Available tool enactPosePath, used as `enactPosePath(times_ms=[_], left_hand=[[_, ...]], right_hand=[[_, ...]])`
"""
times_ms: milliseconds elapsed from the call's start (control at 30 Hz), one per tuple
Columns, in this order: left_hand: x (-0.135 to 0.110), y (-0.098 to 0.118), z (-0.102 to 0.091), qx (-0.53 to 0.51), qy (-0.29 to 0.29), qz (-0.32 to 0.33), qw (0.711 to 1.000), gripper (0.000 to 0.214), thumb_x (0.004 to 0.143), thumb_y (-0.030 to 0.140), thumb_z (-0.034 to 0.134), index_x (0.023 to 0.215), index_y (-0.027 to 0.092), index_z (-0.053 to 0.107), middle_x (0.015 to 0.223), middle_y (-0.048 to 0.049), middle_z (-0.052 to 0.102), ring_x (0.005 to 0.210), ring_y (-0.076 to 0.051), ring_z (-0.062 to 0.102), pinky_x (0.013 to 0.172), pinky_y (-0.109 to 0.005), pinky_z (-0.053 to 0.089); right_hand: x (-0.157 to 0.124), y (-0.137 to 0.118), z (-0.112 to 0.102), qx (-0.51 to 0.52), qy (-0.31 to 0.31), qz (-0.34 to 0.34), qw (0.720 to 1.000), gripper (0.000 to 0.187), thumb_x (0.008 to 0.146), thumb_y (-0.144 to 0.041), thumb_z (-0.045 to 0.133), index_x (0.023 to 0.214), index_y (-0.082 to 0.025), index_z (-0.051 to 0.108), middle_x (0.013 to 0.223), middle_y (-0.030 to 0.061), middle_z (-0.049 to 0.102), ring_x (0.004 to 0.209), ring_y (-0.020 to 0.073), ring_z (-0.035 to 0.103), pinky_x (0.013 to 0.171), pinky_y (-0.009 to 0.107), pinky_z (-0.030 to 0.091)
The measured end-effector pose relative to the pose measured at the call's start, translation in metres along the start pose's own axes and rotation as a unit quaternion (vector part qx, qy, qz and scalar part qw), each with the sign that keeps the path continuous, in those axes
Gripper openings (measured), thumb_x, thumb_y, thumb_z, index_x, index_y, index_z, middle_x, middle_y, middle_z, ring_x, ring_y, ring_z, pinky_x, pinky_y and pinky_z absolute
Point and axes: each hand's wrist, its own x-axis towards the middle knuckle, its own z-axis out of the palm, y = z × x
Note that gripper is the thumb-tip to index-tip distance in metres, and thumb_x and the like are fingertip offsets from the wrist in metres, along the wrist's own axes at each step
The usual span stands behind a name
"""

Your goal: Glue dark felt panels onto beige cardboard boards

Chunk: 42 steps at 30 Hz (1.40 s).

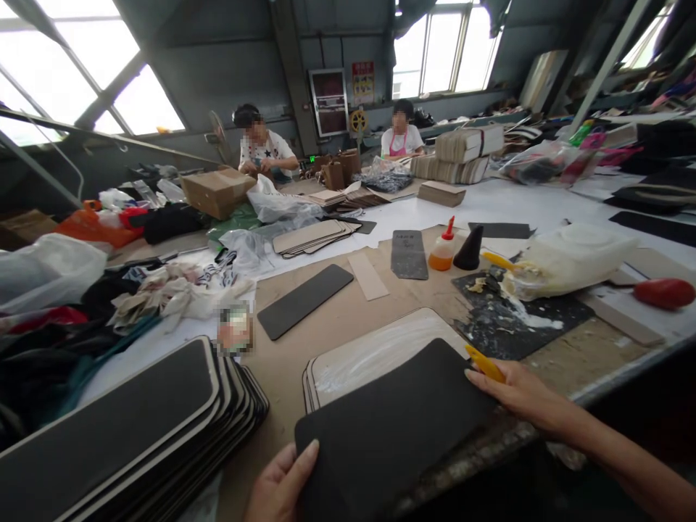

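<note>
Between my hands is a black rectangular panel with rounded corners (391, 428), tilted over the table's front edge. My left hand (286, 478) grips its left corner, thumb on top. At the opposite corner my right hand (508, 388) pinches the panel and also holds a yellow-handled tool (485, 364), whose working end I cannot make out. Just behind the panel lies a small stack of light boards (375, 355), the top one smeared with wet, shiny glue. To the left rises a tall stack of black panels with pale borders (119, 406).
On the right, a translucent glue container (576, 257) lies beside a glue-smeared black board (511, 319). A red-capped bottle (442, 250), a black cone (469, 250) and a dark strip (305, 300) are farther back. Two people (266, 148) sit across the table. Cloth scraps (163, 293) lie left.
</note>
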Motion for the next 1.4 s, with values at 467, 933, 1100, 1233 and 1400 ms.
enactPosePath(times_ms=[467, 933, 1100, 1233, 1400], left_hand=[[0.062, 0.038, 0.037, 0.571, 0.176, 0.204, 0.776, 0.033, 0.081, 0.042, 0.044, 0.055, 0.024, 0.035, 0.047, 0.0041, 0.039, 0.048, -0.015, 0.042, 0.052, -0.025, 0.025], [0.065, 0.031, 0.033, 0.598, 0.175, 0.191, 0.759, 0.033, 0.081, 0.046, 0.041, 0.056, 0.025, 0.036, 0.048, 0.0015, 0.048, 0.051, -0.019, 0.051, 0.052, -0.025, 0.029], [0.065, 0.032, 0.034, 0.589, 0.178, 0.192, 0.765, 0.033, 0.081, 0.046, 0.042, 0.055, 0.025, 0.037, 0.048, 0.0012, 0.050, 0.051, -0.020, 0.053, 0.053, -0.025, 0.030], [0.065, 0.031, 0.033, 0.590, 0.175, 0.187, 0.766, 0.032, 0.080, 0.046, 0.043, 0.055, 0.026, 0.039, 0.048, 0.0011, 0.051, 0.052, -0.020, 0.054, 0.053, -0.026, 0.031], [0.064, 0.029, 0.035, 0.595, 0.190, 0.205, 0.753, 0.032, 0.081, 0.044, 0.047, 0.056, 0.025, 0.038, 0.047, 0.0019, 0.049, 0.050, -0.019, 0.053, 0.052, -0.026, 0.029]], right_hand=[[0.062, 0.006, -0.004, -0.380, 0.077, 0.009, 0.922, 0.028, 0.085, -0.042, 0.038, 0.079, -0.020, 0.054, 0.081, 0.0078, 0.066, 0.078, 0.0250, 0.063, 0.065, 0.031, 0.040], [0.066, -0.008, -0.004, -0.404, 0.052, 0.061, 0.911, 0.033, 0.090, -0.036, 0.029, 0.083, -0.018, 0.055, 0.082, 0.0105, 0.068, 0.082, 0.0273, 0.065, 0.064, 0.033, 0.042], [0.066, -0.008, -0.004, -0.409, 0.069, 0.048, 0.909, 0.032, 0.090, -0.035, 0.031, 0.084, -0.018, 0.057, 0.080, 0.0112, 0.068, 0.080, 0.0266, 0.066, 0.060, 0.030, 0.041], [0.069, -0.007, -0.005, -0.408, 0.073, 0.051, 0.909, 0.032, 0.090, -0.035, 0.033, 0.083, -0.018, 0.058, 0.080, 0.0111, 0.069, 0.079, 0.0271, 0.066, 0.059, 0.030, 0.040], [0.072, -0.007, -0.003, -0.415, 0.066, 0.070, 0.905, 0.032, 0.089, -0.039, 0.034, 0.084, -0.019, 0.058, 0.079, 0.0107, 0.069, 0.078, 0.0269, 0.066, 0.058, 0.030, 0.041]])
